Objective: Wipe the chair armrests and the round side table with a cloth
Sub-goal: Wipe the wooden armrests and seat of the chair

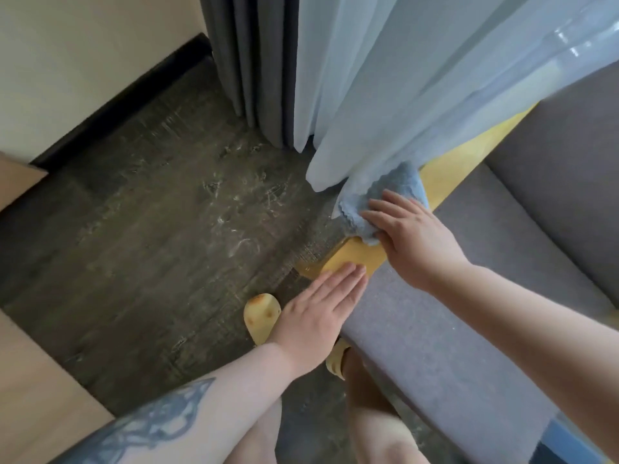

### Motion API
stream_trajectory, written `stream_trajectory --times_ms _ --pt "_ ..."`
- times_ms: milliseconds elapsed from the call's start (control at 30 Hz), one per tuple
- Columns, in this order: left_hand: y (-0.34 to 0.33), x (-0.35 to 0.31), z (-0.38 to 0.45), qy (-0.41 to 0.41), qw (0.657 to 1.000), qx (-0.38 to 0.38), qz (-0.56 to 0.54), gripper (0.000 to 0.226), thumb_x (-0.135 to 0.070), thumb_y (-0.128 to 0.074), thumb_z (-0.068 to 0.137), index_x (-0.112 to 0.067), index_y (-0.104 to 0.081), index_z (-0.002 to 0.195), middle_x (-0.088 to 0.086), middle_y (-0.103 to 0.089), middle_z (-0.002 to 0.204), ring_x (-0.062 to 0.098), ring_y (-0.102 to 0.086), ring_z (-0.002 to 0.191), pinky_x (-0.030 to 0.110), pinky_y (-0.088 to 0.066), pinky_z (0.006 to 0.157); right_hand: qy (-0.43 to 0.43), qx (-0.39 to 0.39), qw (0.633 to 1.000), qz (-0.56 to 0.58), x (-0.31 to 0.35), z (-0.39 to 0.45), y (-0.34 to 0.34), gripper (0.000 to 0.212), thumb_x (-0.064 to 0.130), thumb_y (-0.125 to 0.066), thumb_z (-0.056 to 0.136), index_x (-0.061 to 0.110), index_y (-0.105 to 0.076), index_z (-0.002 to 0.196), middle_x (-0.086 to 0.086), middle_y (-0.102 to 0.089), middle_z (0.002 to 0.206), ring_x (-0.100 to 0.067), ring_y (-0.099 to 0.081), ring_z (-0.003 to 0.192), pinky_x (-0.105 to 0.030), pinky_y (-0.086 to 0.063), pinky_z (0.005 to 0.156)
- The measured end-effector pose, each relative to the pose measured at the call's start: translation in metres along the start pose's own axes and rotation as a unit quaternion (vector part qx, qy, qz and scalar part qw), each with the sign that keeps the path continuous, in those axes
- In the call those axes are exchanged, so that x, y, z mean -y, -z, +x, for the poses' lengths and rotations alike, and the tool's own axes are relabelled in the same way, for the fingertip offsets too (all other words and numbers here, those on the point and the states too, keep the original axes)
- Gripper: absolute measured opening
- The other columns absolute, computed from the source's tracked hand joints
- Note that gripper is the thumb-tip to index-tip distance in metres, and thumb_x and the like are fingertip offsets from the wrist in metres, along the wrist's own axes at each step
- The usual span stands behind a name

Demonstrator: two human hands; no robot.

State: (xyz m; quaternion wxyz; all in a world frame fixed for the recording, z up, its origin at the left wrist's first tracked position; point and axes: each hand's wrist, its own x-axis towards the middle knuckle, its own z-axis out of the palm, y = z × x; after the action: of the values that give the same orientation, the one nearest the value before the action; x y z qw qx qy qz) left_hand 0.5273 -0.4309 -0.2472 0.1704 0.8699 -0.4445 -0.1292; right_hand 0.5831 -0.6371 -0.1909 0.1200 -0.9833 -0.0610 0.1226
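A grey upholstered chair [469,296] with a yellow wooden armrest [355,257] fills the right side. My right hand [412,236] presses a light blue cloth [385,192] onto the armrest, fingers spread over the cloth. Just in front of it, my left hand [321,303] lies flat with straight fingers, its fingertips touching the armrest's near end. A sheer curtain covers the far part of the armrest and touches the cloth. The round side table is not in view.
Sheer pale-blue curtain [418,78] and a grey drape [254,61] hang behind the armrest. Dark scuffed floor [150,212] lies to the left. Wooden furniture edges [40,390] stand at the left. My feet in yellow slippers [261,316] are beside the chair.
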Motion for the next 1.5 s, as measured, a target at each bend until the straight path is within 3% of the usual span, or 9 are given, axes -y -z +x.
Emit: stream_trajectory --times_ms 133,267,433,600,800,967,1133,1300,1500 --pt "-0.001 0.001 0.020 -0.038 0.999 0.000 0.015 0.055 -0.015 -0.028 0.090 -0.006 -0.042 0.142 0.007 -0.040 0.150 0.021 -0.025 0.142 0.034 -0.013 0.117 0.093 0.114 0.989 0.028 0.020 0.009 -0.003 0.029 0.012 -0.064 0.087 0.018 -0.069 0.115 0.002 -0.066 0.120 -0.022 -0.056 0.121 -0.039 -0.038 0.104" --pt "0.002 0.003 0.028 -0.054 0.997 0.015 0.044 0.058 -0.014 -0.014 0.095 -0.006 -0.006 0.152 0.006 0.004 0.160 0.018 0.002 0.148 0.034 0.004 0.118 -0.043 0.056 0.997 -0.018 -0.018 0.031 0.011 0.026 0.007 -0.063 0.082 0.012 -0.071 0.106 -0.006 -0.068 0.116 -0.026 -0.056 0.119 -0.037 -0.036 0.103" --pt "-0.003 -0.003 0.029 -0.045 0.999 -0.016 0.004 0.051 -0.019 -0.033 0.089 -0.004 -0.049 0.135 0.009 -0.051 0.142 0.023 -0.033 0.135 0.036 -0.017 0.115 0.116 0.101 0.988 0.020 0.039 0.001 -0.005 0.033 0.006 -0.072 0.075 0.017 -0.073 0.106 0.003 -0.070 0.110 -0.021 -0.060 0.114 -0.038 -0.040 0.104" --pt "-0.001 0.000 0.027 -0.043 0.998 0.022 0.046 0.063 -0.022 -0.019 0.095 -0.006 0.001 0.153 0.008 0.010 0.160 0.021 0.012 0.148 0.037 0.009 0.119 -0.015 0.020 1.000 0.012 -0.030 0.026 0.007 0.035 0.008 -0.055 0.079 0.013 -0.070 0.109 -0.003 -0.068 0.116 -0.025 -0.056 0.120 -0.046 -0.038 0.106" --pt "0.001 -0.003 0.060 -0.040 0.999 -0.007 0.024 0.059 -0.024 -0.029 0.090 -0.005 -0.033 0.145 0.007 -0.028 0.154 0.022 -0.020 0.144 0.036 -0.005 0.119 0.096 0.080 0.992 0.034 -0.011 0.007 -0.002 0.037 0.017 -0.046 0.085 0.017 -0.067 0.117 0.004 -0.064 0.123 -0.019 -0.050 0.126 -0.037 -0.035 0.106" --pt "0.003 0.000 0.076 -0.057 0.998 0.017 0.027 0.062 -0.018 -0.031 0.091 -0.007 -0.019 0.151 0.007 -0.017 0.159 0.019 -0.014 0.147 0.036 -0.011 0.118 -0.023 -0.014 0.999 0.047 -0.078 0.025 0.009 0.038 0.012 -0.042 0.088 0.016 -0.064 0.119 0.002 -0.060 0.128 -0.023 -0.044 0.131 -0.045 -0.036 0.106" --pt "0.005 -0.005 0.094 -0.046 0.998 0.015 0.041 0.063 -0.023 -0.040 0.093 -0.007 -0.023 0.151 0.006 -0.018 0.159 0.018 -0.017 0.147 0.035 -0.012 0.118 0.088 0.028 0.995 0.037 -0.075 0.020 0.010 0.038 0.007 -0.051 0.087 0.016 -0.063 0.122 0.002 -0.060 0.129 -0.023 -0.046 0.129 -0.037 -0.033 0.105" --pt "0.008 -0.004 0.121 -0.040 0.998 0.020 0.034 0.063 -0.018 -0.046 0.095 -0.010 -0.021 0.152 0.003 -0.017 0.160 0.016 -0.013 0.148 0.035 -0.014 0.119 -0.037 -0.029 0.999 0.021 -0.135 0.050 0.024 0.033 0.013 -0.046 0.086 0.014 -0.066 0.113 0.000 -0.063 0.120 -0.022 -0.047 0.127 -0.045 -0.035 0.104" --pt "0.011 -0.011 0.161 -0.047 0.997 0.019 0.059 0.057 -0.019 -0.045 0.089 -0.006 -0.040 0.144 0.009 -0.041 0.149 0.022 -0.033 0.139 0.037 -0.018 0.117 0.089 0.048 0.995 0.011 -0.119 0.047 0.022 0.035 0.021 -0.048 0.084 0.017 -0.067 0.112 -0.002 -0.064 0.121 -0.021 -0.051 0.122 -0.032 -0.024 0.102"
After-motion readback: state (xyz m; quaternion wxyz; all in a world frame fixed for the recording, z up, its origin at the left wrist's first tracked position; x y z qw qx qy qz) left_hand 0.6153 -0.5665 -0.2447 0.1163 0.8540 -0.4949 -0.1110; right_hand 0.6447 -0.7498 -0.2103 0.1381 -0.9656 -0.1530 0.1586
